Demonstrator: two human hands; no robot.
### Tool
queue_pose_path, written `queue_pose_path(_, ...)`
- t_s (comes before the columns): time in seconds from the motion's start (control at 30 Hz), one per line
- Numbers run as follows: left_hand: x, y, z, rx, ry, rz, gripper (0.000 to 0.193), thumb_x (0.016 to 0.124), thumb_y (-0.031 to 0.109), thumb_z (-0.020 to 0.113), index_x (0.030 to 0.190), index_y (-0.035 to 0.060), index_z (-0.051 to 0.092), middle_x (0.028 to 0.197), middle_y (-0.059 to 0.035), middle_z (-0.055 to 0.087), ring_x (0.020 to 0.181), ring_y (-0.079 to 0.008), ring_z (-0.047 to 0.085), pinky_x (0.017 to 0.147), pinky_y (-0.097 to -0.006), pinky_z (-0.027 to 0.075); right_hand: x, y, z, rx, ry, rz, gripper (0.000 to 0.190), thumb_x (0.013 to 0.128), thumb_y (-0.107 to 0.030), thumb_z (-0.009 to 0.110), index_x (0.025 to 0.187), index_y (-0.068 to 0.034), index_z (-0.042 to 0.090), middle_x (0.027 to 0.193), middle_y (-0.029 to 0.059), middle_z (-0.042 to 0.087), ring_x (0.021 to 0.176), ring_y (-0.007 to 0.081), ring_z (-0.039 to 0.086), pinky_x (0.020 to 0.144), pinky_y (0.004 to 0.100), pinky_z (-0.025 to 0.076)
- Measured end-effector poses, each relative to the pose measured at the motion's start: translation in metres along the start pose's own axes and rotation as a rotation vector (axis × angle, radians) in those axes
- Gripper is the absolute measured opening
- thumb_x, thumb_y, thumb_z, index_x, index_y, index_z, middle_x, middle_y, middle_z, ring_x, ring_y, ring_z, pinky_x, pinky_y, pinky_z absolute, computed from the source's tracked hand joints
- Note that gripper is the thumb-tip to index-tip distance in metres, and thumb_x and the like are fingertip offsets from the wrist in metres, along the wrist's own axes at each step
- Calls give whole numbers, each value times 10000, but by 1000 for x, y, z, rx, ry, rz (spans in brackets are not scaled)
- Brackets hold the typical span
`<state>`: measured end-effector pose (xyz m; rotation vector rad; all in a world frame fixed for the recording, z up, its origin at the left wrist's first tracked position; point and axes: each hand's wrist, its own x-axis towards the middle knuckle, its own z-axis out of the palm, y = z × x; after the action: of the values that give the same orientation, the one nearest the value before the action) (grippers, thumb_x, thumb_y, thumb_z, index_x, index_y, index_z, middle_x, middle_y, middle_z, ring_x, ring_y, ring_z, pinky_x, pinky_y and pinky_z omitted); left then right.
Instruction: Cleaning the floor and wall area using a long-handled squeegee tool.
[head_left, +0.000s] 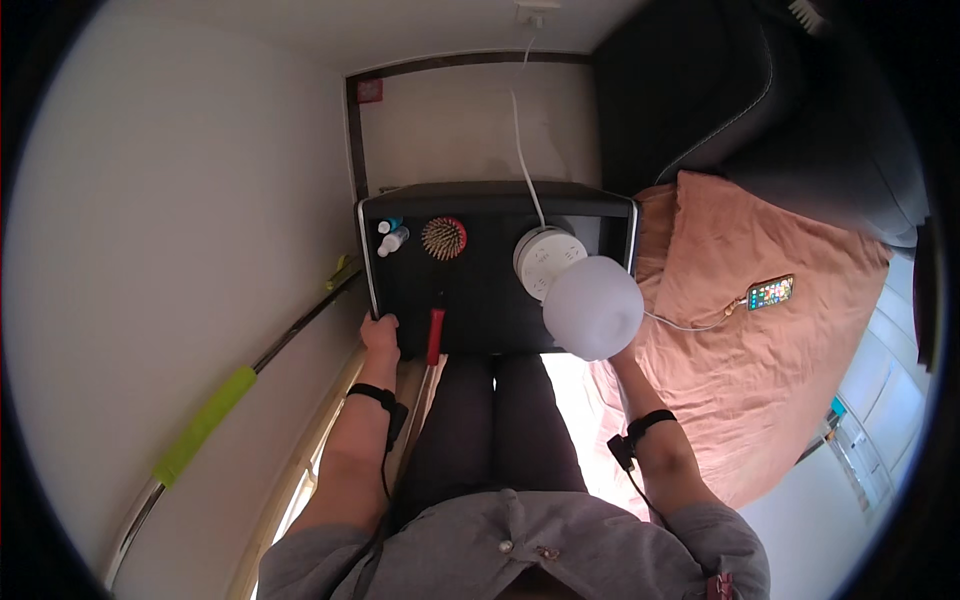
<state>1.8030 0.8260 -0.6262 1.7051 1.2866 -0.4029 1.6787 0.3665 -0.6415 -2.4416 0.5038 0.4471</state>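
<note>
A black nightstand (487, 300) with pale metal side edges stands before me. My left hand (381, 334) grips its front left corner. My right hand (624, 352) is at the front right corner, its fingers mostly hidden behind a round white lamp shade (592, 307). Beside the shade sits a round white power strip (547, 262) with a white cable running to the wall. On the left of the top lie a round hairbrush with a red rim (444, 238) and two small bottles (393, 241). A red-handled tool (435, 336) extends over the front edge.
Right of the nightstand is a bed with a salmon-coloured cover (750, 390) and a black padded headboard (690, 97); a lit phone (771, 292) on a cable lies on the cover. At left, a metal pole with green sleeve (206, 425) leans near the wall.
</note>
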Motion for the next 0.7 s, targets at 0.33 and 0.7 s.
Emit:
queue_pose_path(0.33, 25, 29, 14, -47, -23, 55, 301, 552, 14, 511, 840, -27, 585, 725, -66, 570, 651, -165, 509, 595, -282, 414, 49, -84, -43, 131, -237, 508, 317, 725, -227, 613, 926, 15, 582, 745, 170, 625, 592, 264, 632, 503, 365, 493)
queue_pose_path(0.7, 37, 120, 56, 27, 46, 164, 210, 537, 8, 509, 744, -11, 543, 674, -74, 512, 619, -193, 466, 554, -314, 377, 122, -100, -60, 358, -201, 643, 382, 641, -11, 621, 948, 171, 486, 826, 245, 592, 520, 330, 616, 381, 345, 527)
